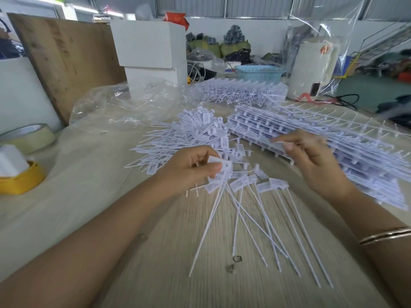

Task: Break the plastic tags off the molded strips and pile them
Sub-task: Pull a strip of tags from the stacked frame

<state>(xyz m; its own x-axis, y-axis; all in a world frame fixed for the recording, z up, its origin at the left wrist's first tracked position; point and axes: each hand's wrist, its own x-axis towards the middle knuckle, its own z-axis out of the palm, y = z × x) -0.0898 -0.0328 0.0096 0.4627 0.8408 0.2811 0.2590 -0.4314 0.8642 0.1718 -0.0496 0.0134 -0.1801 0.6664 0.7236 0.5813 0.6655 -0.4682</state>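
Loose tags fanned near centre, tails toward the near edge, easy to gather. Left hand gripping a bunch of tag heads. Right hand pinching something small beside the stacked molded strips, probably for fast reach. Finished pile farther left.

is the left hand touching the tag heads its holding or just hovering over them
Touching. In the head view the left hand has thumb and fingers curled round a bunch of white tags, thumb pressed on the top tag head, no gap visible.
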